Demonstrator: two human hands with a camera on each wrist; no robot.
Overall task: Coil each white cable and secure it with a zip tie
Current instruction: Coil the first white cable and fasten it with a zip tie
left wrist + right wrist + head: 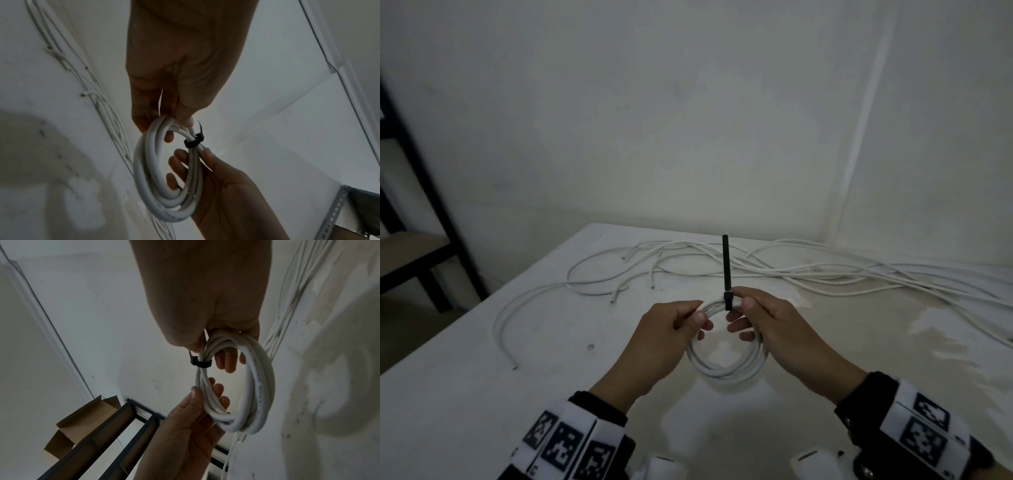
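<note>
A coiled white cable (726, 368) hangs above the table, held between both hands. A black zip tie (726, 270) is cinched around the coil's top, its long tail pointing straight up. My left hand (671, 334) pinches the coil just left of the tie. My right hand (767, 322) grips the coil just right of the tie, fingers through the loop. The left wrist view shows the coil (148, 175) and the tie's band (194, 140) between the two hands. The right wrist view shows the coil (261, 382) and the tie (200, 363) under my right thumb.
Several loose white cables (808, 270) lie tangled across the back and right of the white table (482, 394). One cable (506, 318) curves along the left side. A dark metal shelf (421, 212) stands left of the table, a cardboard box (82, 418) beside it.
</note>
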